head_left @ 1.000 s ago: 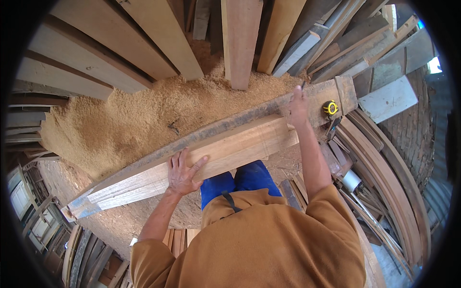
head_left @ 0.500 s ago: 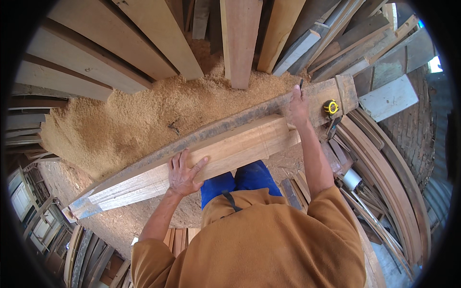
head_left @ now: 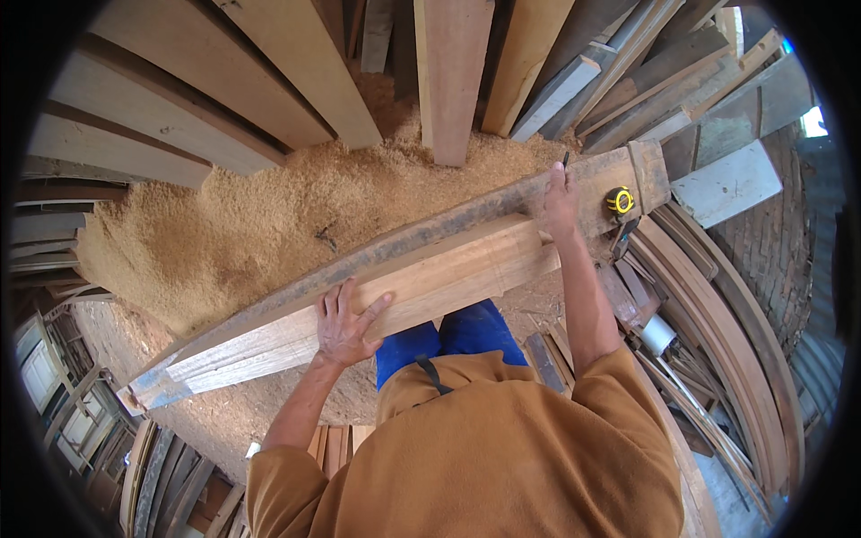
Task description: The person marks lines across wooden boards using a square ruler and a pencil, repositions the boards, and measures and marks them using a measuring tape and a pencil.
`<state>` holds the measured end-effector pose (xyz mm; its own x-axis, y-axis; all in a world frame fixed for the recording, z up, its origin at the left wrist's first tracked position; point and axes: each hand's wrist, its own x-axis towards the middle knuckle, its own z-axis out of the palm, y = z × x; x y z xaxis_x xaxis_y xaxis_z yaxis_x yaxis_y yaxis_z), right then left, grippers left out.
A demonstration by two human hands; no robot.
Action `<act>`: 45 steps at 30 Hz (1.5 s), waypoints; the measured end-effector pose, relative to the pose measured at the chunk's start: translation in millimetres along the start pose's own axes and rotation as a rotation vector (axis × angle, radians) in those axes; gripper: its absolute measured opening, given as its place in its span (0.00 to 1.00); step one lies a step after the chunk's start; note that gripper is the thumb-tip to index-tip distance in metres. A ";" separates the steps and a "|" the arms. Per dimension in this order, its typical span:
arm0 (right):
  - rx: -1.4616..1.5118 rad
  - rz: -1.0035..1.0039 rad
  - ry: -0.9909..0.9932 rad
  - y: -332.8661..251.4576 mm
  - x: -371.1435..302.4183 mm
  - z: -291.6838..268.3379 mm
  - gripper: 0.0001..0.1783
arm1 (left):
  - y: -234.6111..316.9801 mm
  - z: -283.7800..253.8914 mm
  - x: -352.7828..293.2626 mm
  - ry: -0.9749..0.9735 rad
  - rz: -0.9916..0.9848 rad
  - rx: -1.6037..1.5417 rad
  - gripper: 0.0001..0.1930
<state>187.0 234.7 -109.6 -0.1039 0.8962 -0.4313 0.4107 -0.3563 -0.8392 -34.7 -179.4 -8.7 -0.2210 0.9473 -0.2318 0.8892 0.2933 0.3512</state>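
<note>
A long squared timber (head_left: 448, 269) lies on a weathered plank bench (head_left: 430, 224) that runs from lower left to upper right. Flat on the timber's near half rests my left hand (head_left: 348, 321), fingers spread and thumb out to the side. Beyond the timber's right end, over the plank, my right hand (head_left: 558, 202) is closed around a slim dark pencil-like stick (head_left: 566, 159); only its tip shows above the fingers. A yellow and black tape measure (head_left: 619, 201) sits on the plank just right of that hand.
Sawdust (head_left: 242, 242) is heaped behind the bench. Several upright boards (head_left: 453, 81) lean in beyond it. To the right are stacked curved-looking planks (head_left: 735, 332) and a white cylinder (head_left: 657, 335). More offcuts (head_left: 170, 475) stand at the lower left.
My right hand and the dark stick have shifted very slightly, the stick's tip a little to the right. My left hand stays in nearly the same spot on the timber.
</note>
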 end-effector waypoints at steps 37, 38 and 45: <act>-1.613 -0.634 -0.899 -64.5 -298.2 140.3 0.77 | -165.7 -15.9 -191.0 0.208 -0.295 0.015 0.60; -1.617 -0.637 -0.895 -63.7 -298.5 140.4 0.77 | -166.4 -16.3 -190.6 0.211 -0.282 0.005 0.60; -1.610 -0.731 -0.761 -54.4 -304.2 141.0 0.75 | -166.8 -22.2 -190.8 0.237 -0.270 -0.027 0.62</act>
<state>68.5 -55.8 20.6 -0.7488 0.2906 -0.5957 0.3882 0.9207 -0.0388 -149.7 -406.2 -2.9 -0.5363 0.8376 -0.1035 0.7758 0.5376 0.3305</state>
